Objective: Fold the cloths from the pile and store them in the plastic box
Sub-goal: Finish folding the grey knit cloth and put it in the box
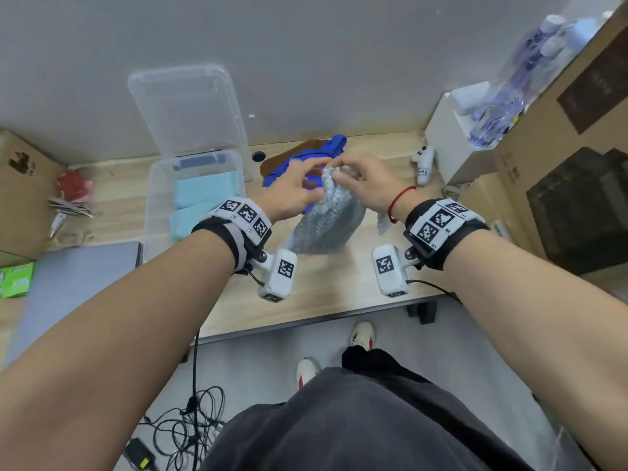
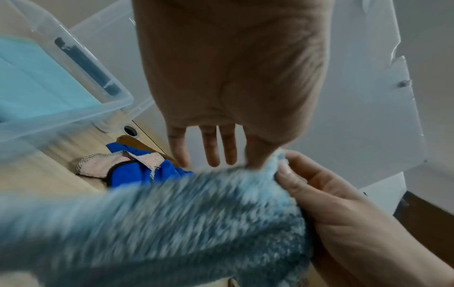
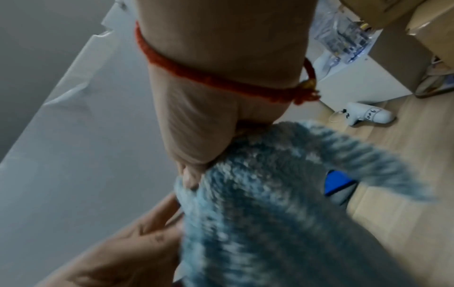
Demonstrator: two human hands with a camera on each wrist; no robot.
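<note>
A fluffy grey-blue cloth (image 1: 328, 226) hangs above the wooden table (image 1: 326, 294), bunched at its top. My left hand (image 1: 321, 164) pinches that top edge with index finger and thumb; the other fingers (image 2: 212, 147) stay straight. Close beside it, my right hand (image 1: 339, 173) grips the same bunched top (image 2: 277, 161). Behind them lies the pile: a blue cloth (image 1: 306, 158) on a brown one, with a pink mesh-edged cloth (image 2: 110, 163). At the left the clear plastic box (image 1: 154, 185) holds folded light-blue cloths (image 1: 204, 190).
The box's lid (image 1: 190, 107) stands open against the wall. A closed laptop (image 1: 78, 277) and a green packet (image 1: 15, 278) lie front left. A white controller (image 1: 424, 163), a white box (image 1: 455, 137) and cardboard boxes (image 1: 560, 171) crowd the right side.
</note>
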